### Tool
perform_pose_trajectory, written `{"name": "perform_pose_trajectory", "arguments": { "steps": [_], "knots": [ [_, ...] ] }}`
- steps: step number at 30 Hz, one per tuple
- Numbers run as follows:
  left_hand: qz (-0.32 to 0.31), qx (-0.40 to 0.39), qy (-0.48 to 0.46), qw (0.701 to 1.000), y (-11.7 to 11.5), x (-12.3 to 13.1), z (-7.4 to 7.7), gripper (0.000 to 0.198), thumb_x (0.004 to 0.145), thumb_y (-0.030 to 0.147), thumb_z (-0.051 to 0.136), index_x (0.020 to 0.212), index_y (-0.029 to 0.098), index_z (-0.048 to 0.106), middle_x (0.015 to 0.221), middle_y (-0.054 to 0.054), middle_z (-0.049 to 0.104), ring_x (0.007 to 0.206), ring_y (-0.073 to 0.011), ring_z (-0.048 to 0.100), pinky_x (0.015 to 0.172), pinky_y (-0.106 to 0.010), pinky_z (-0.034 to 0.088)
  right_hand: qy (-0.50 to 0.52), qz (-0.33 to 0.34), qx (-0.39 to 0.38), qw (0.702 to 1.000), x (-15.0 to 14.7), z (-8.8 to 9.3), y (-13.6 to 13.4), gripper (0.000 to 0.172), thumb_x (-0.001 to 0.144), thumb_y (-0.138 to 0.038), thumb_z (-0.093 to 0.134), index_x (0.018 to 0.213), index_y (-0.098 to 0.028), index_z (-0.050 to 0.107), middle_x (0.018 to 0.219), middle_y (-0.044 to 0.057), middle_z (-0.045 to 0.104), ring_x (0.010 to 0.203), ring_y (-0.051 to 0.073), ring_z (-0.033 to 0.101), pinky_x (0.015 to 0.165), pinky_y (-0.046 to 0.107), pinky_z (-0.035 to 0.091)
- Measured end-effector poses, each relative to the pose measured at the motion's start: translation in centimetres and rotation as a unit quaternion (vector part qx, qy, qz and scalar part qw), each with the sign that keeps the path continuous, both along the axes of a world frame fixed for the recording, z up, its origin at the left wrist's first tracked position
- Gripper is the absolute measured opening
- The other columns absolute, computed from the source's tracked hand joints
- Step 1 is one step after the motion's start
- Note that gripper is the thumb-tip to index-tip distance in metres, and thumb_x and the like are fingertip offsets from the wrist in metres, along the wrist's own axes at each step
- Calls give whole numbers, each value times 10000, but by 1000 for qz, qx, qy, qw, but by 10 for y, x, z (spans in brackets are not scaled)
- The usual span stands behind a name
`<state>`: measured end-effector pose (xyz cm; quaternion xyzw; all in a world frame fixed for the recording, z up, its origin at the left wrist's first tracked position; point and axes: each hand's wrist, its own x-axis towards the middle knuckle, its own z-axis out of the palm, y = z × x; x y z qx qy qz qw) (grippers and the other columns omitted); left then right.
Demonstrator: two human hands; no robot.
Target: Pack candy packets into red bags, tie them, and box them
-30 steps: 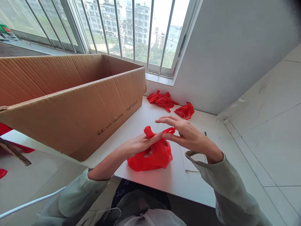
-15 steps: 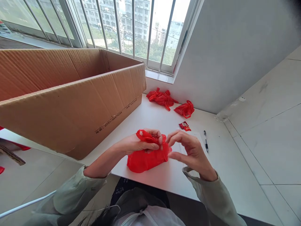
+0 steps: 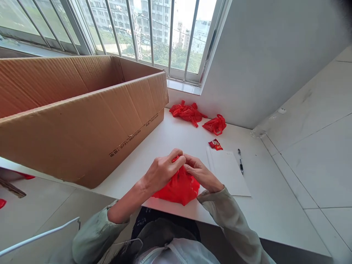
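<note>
A filled red plastic bag (image 3: pixel 178 189) sits near the front edge of the white table (image 3: pixel 275 205). Both my hands meet on its top. My left hand (image 3: pixel 162 170) is closed, its fingers pinching the bag's gathered handles. My right hand (image 3: pixel 200 174) is closed too, fingertips pressed on the same handles, touching the left fingers. What is inside the bag is hidden.
A big open cardboard box (image 3: pixel 82 113) stands at the left. Two heaps of red bags (image 3: pixel 187 112) (image 3: pixel 215 124) lie at the back by the wall. A small red packet (image 3: pixel 216 145), a white paper sheet (image 3: pixel 228 170) and a pen (image 3: pixel 240 161) lie to the right.
My right hand came down from open and spread to closed on the bag's handles. My left hand shifted up onto the top. The bag's loose handle loops are now bunched between the fingers.
</note>
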<state>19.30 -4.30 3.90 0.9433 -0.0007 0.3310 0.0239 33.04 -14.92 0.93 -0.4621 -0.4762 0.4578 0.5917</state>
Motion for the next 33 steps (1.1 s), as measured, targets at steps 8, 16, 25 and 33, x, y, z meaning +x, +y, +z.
{"name": "perform_pose_trajectory", "arguments": {
  "steps": [8, 16, 25, 33],
  "knots": [
    [-75, -4, 62, 995, 16, -14, 18, 288, 1026, 315, 258, 983, 157, 495, 1010, -99, 605, 744, -165, 595, 664, -285, 481, -547, -179, 82, 814, 9, 33, -20, 280, 996, -215, 393, 988, -207, 673, 888, 37, 701, 808, 159, 589, 764, 298, 396],
    [112, 72, -48, 990, 40, -75, -36, 281, 970, 235, 431, 701, 183, 495, 589, 9, 558, 560, -171, 520, 793, -407, 383, -524, -275, -2, 806, 40, -36, -63, 281, 980, -218, 408, 867, -208, 665, 796, 32, 708, 749, 177, 619, 710, 304, 411],
    [103, -352, -32, 930, 14, -82, -80, 380, 963, 533, 394, 1054, 212, 576, 1181, -110, 550, 1156, -277, 496, 921, -420, 424, -176, -246, -44, 952, 29, -66, -69, 410, 948, -523, 433, 1262, -273, 516, 1143, 62, 667, 1030, 206, 631, 867, 335, 492],
    [26, -401, 4, 916, -21, -51, -124, 772, 902, 662, 393, 1517, 343, 53, 1593, -51, -125, 1456, -363, -85, 1158, -607, 120, -53, -84, -26, 995, -23, -79, -37, 877, 769, -656, 620, 1494, -290, 288, 1521, 81, 360, 1407, 267, 316, 1162, 452, 250]
  ]
}}
